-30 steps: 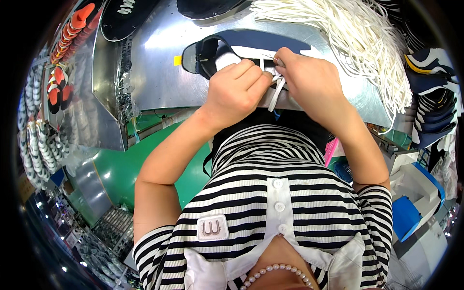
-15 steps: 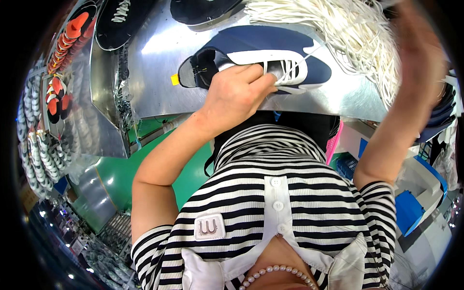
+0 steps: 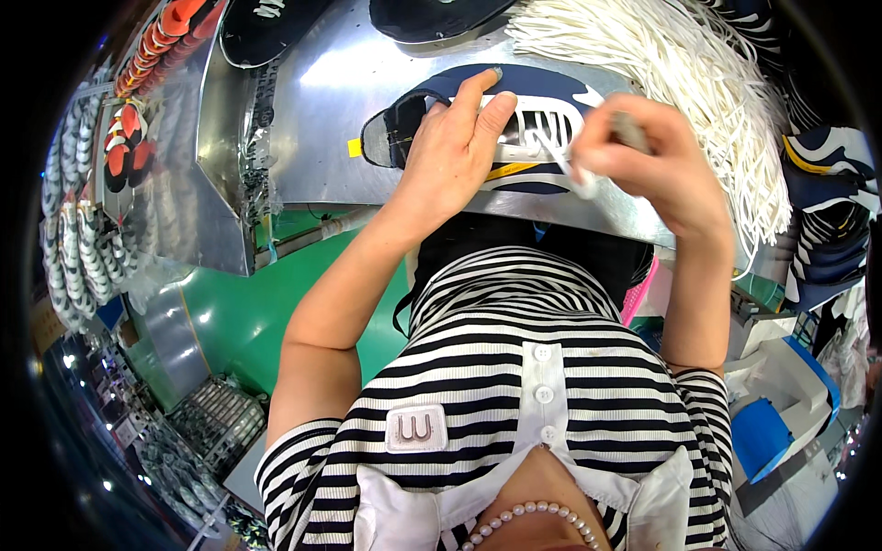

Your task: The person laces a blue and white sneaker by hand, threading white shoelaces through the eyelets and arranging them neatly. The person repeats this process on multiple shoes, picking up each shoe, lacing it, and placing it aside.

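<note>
A navy and white shoe upper [image 3: 542,84] lies sideways on the metal bench, its heel to the left. My left hand [image 3: 450,151] grips it near the ankle opening, index finger and thumb on its surface, other fingers partly hidden. Over the toe end, my right hand [image 3: 657,156] is closed on a white shoelace [image 3: 551,151], which runs to the eyelets. A small grey-brown piece, blurred, also shows in that fist; I cannot tell what it is. Part of the lace lies across the white eyelet band.
A large heap of white laces [image 3: 661,73] covers the bench's right side. Several navy and white uppers [image 3: 831,202] are stacked beyond it. Two dark shoes [image 3: 441,16] stand at the far edge. A metal partition [image 3: 207,174] borders the left, with orange pieces [image 3: 165,37] behind.
My right hand has come from the far right to the toe end of the upper with a lace in it. My left hand has shifted from the eyelets toward the ankle opening.
</note>
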### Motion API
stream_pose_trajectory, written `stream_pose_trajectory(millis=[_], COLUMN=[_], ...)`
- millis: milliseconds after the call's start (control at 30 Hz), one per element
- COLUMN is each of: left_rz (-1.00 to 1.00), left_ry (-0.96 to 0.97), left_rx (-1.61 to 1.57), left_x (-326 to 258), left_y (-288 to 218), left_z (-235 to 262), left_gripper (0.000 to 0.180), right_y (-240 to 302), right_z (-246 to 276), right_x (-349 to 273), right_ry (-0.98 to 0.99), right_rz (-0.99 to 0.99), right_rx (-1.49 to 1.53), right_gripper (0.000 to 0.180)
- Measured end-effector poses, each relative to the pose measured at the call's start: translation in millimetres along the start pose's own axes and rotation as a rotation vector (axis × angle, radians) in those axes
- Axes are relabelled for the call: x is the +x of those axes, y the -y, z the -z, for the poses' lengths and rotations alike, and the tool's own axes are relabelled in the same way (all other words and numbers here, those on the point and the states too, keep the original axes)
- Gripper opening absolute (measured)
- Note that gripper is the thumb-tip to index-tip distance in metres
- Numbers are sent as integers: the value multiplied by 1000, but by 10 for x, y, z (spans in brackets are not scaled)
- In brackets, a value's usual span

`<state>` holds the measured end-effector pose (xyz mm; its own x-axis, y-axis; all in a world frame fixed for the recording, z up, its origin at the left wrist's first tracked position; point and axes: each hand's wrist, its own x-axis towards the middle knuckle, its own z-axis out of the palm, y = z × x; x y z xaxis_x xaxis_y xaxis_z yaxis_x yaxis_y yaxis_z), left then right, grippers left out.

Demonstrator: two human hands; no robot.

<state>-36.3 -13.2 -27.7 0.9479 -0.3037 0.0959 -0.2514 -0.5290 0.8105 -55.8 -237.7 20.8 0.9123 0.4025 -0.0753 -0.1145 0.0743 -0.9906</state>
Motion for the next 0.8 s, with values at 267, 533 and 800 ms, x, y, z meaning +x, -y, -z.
stream_pose_trajectory(millis=[267, 533, 800], left_rz=[-8, -10, -61], left_ry=[-91, -226, -281], left_rx=[217, 266, 261], left_x=[1, 23, 6], left_y=[-42, 1, 26], left_z=[-117, -227, -268], left_gripper=[48, 45, 39], right_y=[-518, -503, -499], right_z=[-146, -168, -122], right_x=[376, 275, 39], right_ry=[-370, -391, -335], right_rz=[-27, 21, 63], right_rx=[-294, -261, -510], right_gripper=[10, 23, 13])
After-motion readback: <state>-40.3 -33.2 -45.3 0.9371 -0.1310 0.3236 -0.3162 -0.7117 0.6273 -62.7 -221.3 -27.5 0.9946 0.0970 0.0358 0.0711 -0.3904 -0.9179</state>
